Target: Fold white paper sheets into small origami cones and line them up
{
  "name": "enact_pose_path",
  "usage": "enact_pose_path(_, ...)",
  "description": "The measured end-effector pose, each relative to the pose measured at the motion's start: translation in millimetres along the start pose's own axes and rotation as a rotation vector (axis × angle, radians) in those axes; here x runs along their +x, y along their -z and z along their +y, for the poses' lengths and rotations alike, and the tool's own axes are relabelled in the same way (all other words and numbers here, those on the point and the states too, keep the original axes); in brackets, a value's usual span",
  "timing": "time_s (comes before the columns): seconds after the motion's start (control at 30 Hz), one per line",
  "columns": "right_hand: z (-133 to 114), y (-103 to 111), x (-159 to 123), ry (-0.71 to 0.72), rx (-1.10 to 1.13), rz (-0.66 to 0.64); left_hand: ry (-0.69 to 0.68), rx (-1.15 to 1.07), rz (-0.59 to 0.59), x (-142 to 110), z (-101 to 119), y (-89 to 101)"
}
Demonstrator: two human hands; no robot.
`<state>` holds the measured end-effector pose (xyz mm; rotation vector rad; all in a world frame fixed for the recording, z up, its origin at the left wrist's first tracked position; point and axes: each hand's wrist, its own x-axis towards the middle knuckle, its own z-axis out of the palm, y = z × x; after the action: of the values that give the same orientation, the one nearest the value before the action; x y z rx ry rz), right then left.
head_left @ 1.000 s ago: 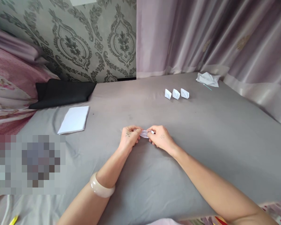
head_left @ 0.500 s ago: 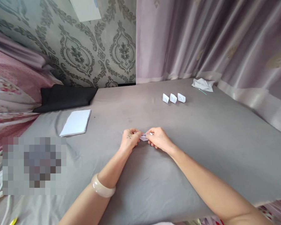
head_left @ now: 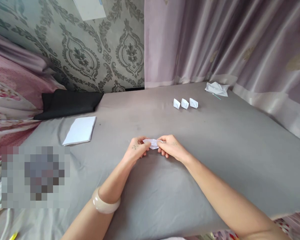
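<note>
Between my hands, in the middle of the head view, is a small folded white paper (head_left: 153, 144) with pointed ends. My left hand (head_left: 137, 149) pinches its left end, thumb on top and fingers underneath. The right end is gripped the same way by my right hand (head_left: 172, 146). A pale bangle (head_left: 105, 202) circles my left forearm. Farther back stand three small folded white paper pieces (head_left: 185, 103) in a row, apart from my hands.
A stack of white paper (head_left: 80, 130) lies to the left on the grey cloth surface (head_left: 150, 193). Behind it is a folded black cloth (head_left: 71, 102). White crumpled papers (head_left: 217, 89) and a thin green stick (head_left: 216, 96) sit at the far right, near the curtain (head_left: 190, 43).
The folded paper has been tipped and opened out, so more of its face shows between my hands. My left hand has shifted slightly left; both hands keep their hold.
</note>
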<state>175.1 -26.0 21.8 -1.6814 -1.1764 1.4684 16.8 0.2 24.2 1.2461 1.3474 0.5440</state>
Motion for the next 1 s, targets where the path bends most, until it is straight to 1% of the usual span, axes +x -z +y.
enact_pose_path(0.1,3.7,-1.1,1.4,0.029,0.064,0.035,-0.017,-0.038,0.06,-0.1,-1.7,-0.4)
enact_pose_path(0.2,2.9,-4.5,1.3,0.06,0.171,0.098,-0.074,-0.111,0.133,0.2,-2.4,-3.7)
enact_pose_path(0.27,0.7,-9.1,-0.2,0.059,0.232,0.134,-0.092,-0.163,0.134,0.1,-1.8,-7.6)
enact_pose_path(0.33,-0.9,-15.3,-2.3,0.056,0.28,0.156,-0.096,-0.212,0.108,-0.6,-0.8,-12.0)
enact_pose_path(0.4,-0.9,-21.9,-4.3,0.061,0.319,0.16,-0.099,-0.242,0.093,-2.0,0.1,-15.5)
enact_pose_path(0.5,2.0,-28.7,-6.0,0.058,0.338,0.146,-0.107,-0.252,0.123,-4.3,0.8,-17.8)
enact_pose_path(0.6,4.9,-28.5,-6.8,0.057,0.25,0.124,-0.132,-0.238,0.132,-5.5,0.4,-17.2)
enact_pose_path(0.7,4.6,-22.6,-8.0,0.08,0.063,0.109,-0.114,-0.173,0.152,-5.3,-1.7,-15.1)
enact_pose_path(0.77,2.7,-18.1,-9.0,0.149,-0.089,0.166,-0.116,-0.097,0.177,-4.7,-4.4,-13.4)
enact_pose_path(0.83,0.7,-14.7,-9.2,0.252,-0.212,0.265,-0.165,-0.006,0.174,-4.3,-7.3,-12.1)
enact_pose_path(0.9,-0.2,-12.7,-8.2,0.324,-0.256,0.313,-0.224,0.083,0.143,-4.5,-9.3,-11.5)
enact_pose_path(1.0,1.5,-12.2,-5.0,0.333,-0.246,0.278,-0.26,0.199,0.131,-6.2,-8.5,-12.2)
